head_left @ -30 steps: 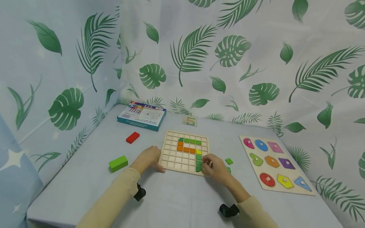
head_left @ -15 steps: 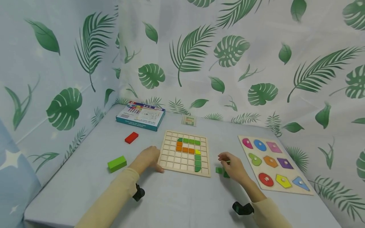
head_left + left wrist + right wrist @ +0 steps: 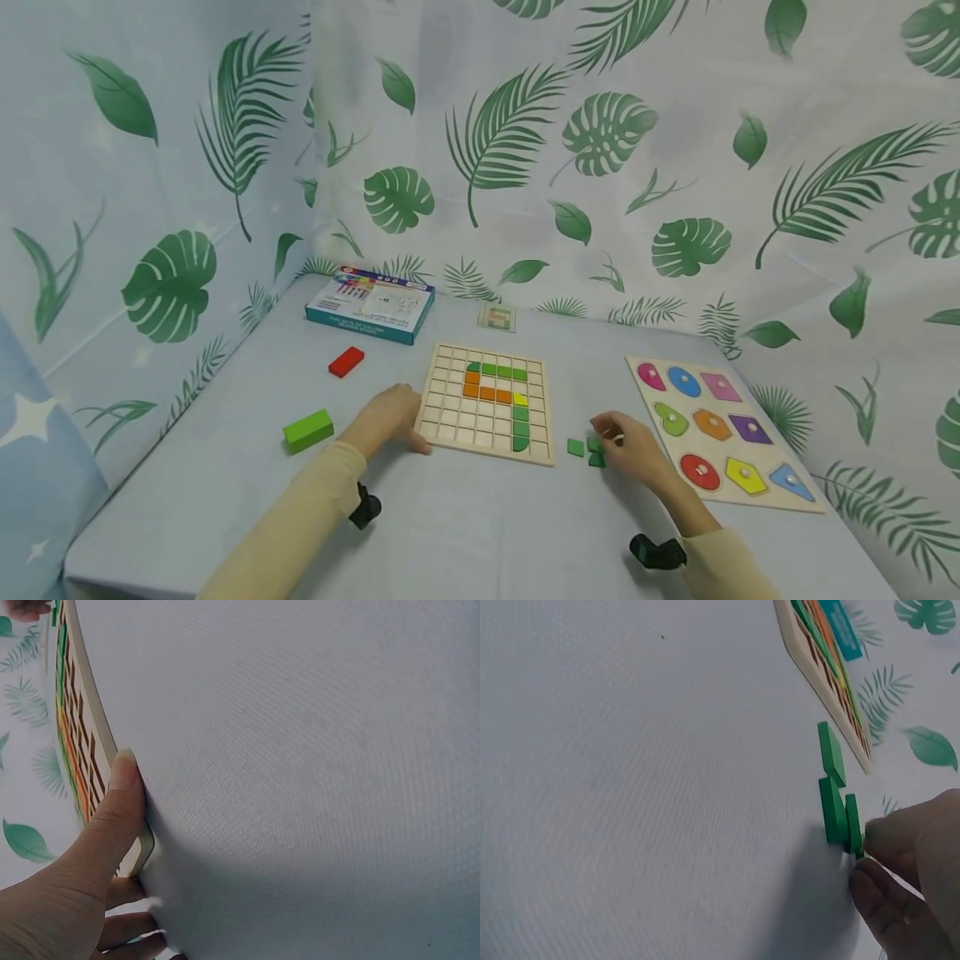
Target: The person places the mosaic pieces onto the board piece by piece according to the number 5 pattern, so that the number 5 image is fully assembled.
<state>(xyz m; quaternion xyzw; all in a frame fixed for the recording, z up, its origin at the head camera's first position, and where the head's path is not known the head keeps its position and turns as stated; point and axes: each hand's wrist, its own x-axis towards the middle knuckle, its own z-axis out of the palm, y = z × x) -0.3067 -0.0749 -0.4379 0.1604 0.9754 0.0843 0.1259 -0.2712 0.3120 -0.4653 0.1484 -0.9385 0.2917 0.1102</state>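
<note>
A wooden grid board (image 3: 457, 425) lies mid-table, with green, orange and yellow tiles set in some of its squares. My left hand (image 3: 386, 417) grips its near left corner; in the left wrist view the thumb (image 3: 126, 776) presses along the near edge, and the fingers lie round the corner. Right of the board, several loose green tiles (image 3: 575, 448) lie close together on the cloth. My right hand (image 3: 633, 450) is at the farthest of them, thumb and finger bent around a green tile (image 3: 860, 847), mostly hidden between the tips.
A shape puzzle board (image 3: 697, 425) with knobbed pieces lies to the right. On the left are a green block (image 3: 308, 432) and a red block (image 3: 347, 362). Behind them stand a blue-edged box (image 3: 371, 304) and a small pattern card (image 3: 497, 317).
My right hand has left the grid board's right edge and moved right to the loose green tiles, which have shifted. My left hand stays at the board's corner.
</note>
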